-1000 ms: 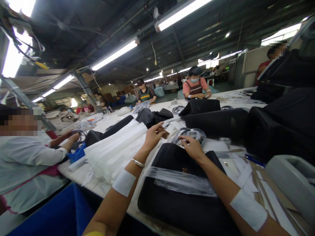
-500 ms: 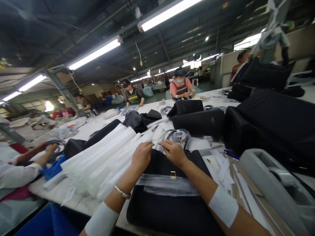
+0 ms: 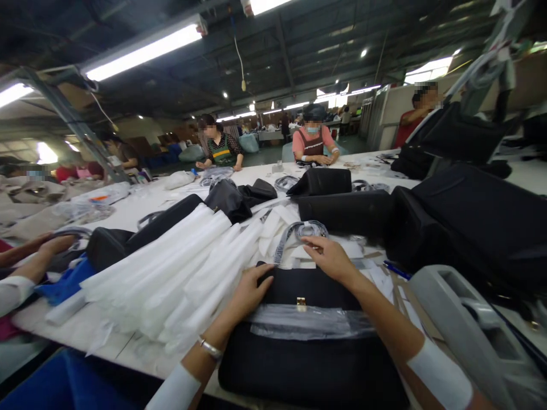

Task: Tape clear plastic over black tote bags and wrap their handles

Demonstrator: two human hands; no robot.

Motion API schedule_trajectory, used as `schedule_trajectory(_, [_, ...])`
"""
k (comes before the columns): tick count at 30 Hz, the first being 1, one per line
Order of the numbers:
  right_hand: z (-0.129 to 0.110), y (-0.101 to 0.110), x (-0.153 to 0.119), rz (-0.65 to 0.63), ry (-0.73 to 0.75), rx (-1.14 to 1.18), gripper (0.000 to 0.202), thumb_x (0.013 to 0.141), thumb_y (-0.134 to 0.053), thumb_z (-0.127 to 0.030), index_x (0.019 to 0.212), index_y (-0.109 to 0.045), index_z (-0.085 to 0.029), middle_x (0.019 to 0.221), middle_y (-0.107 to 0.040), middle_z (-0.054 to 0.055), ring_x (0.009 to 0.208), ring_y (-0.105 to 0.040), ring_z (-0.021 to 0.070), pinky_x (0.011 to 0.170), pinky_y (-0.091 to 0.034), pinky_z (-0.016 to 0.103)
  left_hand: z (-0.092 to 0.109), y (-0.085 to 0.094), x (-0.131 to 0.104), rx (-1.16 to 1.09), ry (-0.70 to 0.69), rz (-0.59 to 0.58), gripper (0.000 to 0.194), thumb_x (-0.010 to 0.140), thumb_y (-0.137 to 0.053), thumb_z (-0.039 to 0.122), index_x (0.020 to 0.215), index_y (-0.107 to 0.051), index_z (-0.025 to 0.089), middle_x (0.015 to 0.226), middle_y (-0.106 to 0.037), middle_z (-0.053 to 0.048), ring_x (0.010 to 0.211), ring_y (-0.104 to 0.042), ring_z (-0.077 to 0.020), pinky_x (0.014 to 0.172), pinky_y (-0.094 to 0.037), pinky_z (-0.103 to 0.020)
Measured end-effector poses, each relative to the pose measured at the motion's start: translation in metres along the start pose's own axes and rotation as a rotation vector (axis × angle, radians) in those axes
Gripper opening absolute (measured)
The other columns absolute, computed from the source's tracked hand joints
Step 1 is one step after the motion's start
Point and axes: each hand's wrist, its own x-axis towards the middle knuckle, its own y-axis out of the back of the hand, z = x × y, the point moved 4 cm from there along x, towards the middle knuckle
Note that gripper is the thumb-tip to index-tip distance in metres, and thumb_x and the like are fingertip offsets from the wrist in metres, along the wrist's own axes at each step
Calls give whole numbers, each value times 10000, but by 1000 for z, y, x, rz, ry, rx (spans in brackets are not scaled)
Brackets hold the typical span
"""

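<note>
A black handbag [image 3: 311, 364] with a gold clasp [image 3: 301, 303] lies in front of me. Clear plastic film [image 3: 294, 324] is wrapped across its flap, just under the clasp. My left hand [image 3: 250, 290] rests at the upper left corner of the bag, thumb and fingers apart. Over the bag's far edge reaches my right hand [image 3: 331, 259], its fingers stretched out at the near side of a coiled, plastic-wrapped strap [image 3: 311, 229]. Whether the right fingertips touch the strap I cannot tell.
White foam sheets [image 3: 162, 267] are heaped on the left. More black bags [image 3: 346, 210] stand behind. A grey tape dispenser [image 3: 461, 319] and a blue pen [image 3: 397, 269] lie on the right. A co-worker's arms [image 3: 25, 267] show at far left; other people sit across the table.
My hands, close together above the bag before, have parted. The left came down onto the bag's corner; the right moved right, beside the coiled strap. The view has shifted a little.
</note>
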Motion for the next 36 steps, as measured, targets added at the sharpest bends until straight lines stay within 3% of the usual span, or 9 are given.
schedule_trajectory(4, [21,53,-26,-53,-94,-323,323,909,-479,-335,1047,-733,-191,1107,-727,90,1035,-662,254,910,-496,353,2,19,-20,-8,-2,78,392,914,-507,338,1261,-628,202,1364,-589,-88,1286,-522,-249,1128,-369,-446])
schedule_trajectory(8, [49,77,-79,-243,-334,-592,471,912,-437,-508,1002,-734,-153,983,-746,150,935,-687,330,853,-495,422,-10,19,-63,-1,79,136,518,917,-488,383,1399,-500,193,1504,-436,-85,1401,-387,-249,1173,-309,-442])
schedule_trajectory(12, [56,74,-132,-381,-504,-492,549,898,-400,-603,996,-745,-187,1016,-747,142,1010,-673,344,910,-484,433,-32,14,-105,-40,262,111,590,896,-503,448,1423,-467,186,1494,-448,-89,1397,-394,-272,1175,-303,-462])
schedule_trajectory(16, [38,65,-157,-407,-597,-289,577,903,-349,-652,886,-767,-254,1020,-754,94,1008,-680,324,874,-522,410,-40,17,-116,-58,415,78,666,873,-519,513,1429,-452,154,1488,-450,-107,1394,-394,-292,1177,-280,-479])
schedule_trajectory(23, [24,71,-178,-393,-621,-259,515,878,-421,-645,1014,-742,-266,1100,-736,74,1042,-666,316,899,-514,388,-30,25,-116,10,333,50,654,881,-518,497,1439,-442,165,1476,-470,-100,1376,-423,-284,1158,-318,-450])
schedule_trajectory(26, [23,88,-165,-270,-536,-433,498,875,-454,-593,1076,-726,-228,1062,-740,105,984,-680,313,860,-516,378,-4,39,-104,104,231,90,540,904,-503,466,1385,-520,221,1464,-493,-57,1359,-448,-267,1141,-347,-429])
schedule_trajectory(29, [14,96,-123,-144,-277,-529,418,908,-457,-481,1100,-715,-213,1101,-725,98,985,-672,278,895,-491,364,38,39,-68,100,13,19,394,920,-503,416,1257,-638,263,1311,-635,-39,1221,-581,-250,1062,-434,-377])
schedule_trajectory(32, [13,82,-72,-213,-120,-575,334,918,-461,-323,1077,-732,-210,1097,-725,96,1013,-660,260,921,-469,357,66,12,-17,78,-152,-142,323,923,-506,342,1159,-701,240,1156,-718,-62,1086,-656,-247,991,-469,-343])
schedule_trajectory(36, [35,48,-22,-420,-181,-657,239,839,-566,-207,953,-774,-238,1023,-751,78,980,-681,253,843,-491,324,61,-38,44,171,-131,-258,247,874,-542,235,995,-753,193,988,-750,-106,963,-681,-262,915,-482,-358])
